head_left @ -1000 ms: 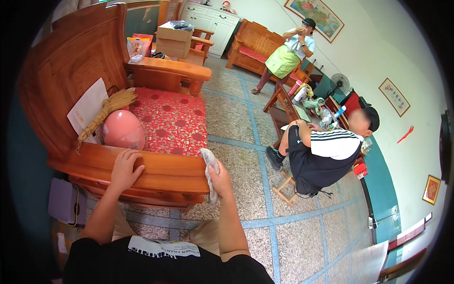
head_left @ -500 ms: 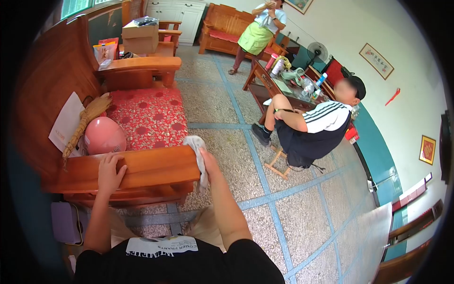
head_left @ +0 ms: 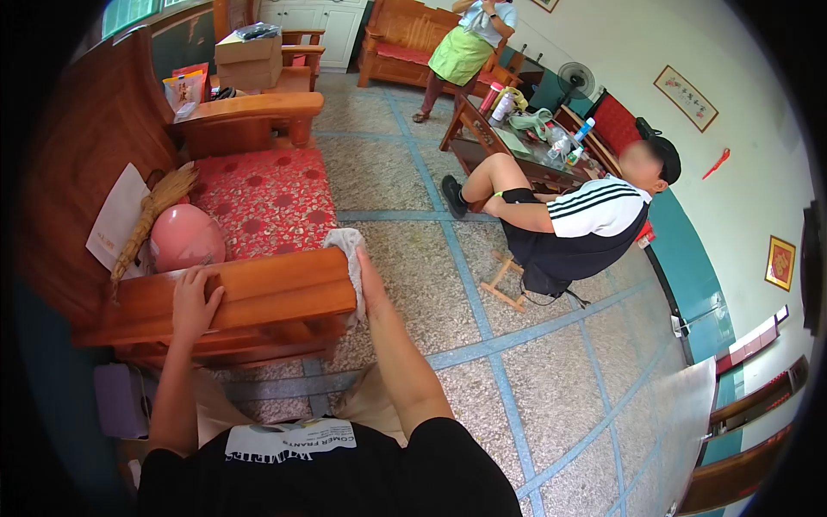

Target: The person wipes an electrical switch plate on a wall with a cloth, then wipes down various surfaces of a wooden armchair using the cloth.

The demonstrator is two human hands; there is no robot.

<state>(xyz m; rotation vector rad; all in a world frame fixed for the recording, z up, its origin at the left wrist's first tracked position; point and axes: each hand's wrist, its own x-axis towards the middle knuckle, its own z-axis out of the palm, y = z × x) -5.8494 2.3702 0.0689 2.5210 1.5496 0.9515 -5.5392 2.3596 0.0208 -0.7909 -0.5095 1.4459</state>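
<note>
My left hand (head_left: 195, 303) lies on the wooden armrest (head_left: 276, 289), fingers apart and holding nothing. At the armrest's front end, my right hand (head_left: 369, 280) presses a grey-white cloth (head_left: 349, 250) against the wood, with the cloth draped over the edge. Behind the armrest is a seat with a red patterned cushion (head_left: 263, 202). A pink helmet (head_left: 187, 237), a straw whisk (head_left: 155, 207) and a white sheet (head_left: 116, 215) rest at its left side.
A seated person (head_left: 577, 215) is on a low wooden stool (head_left: 504, 283) to the right, beside a cluttered table (head_left: 525, 155). Another person in a green apron (head_left: 458, 56) stands farther back. A purple box (head_left: 121, 401) is at the lower left.
The view has shifted, so the bench sits farther left. My right hand and the cloth have come round onto the armrest's end face. The seated person has shifted a leg, and the standing person's arms have moved.
</note>
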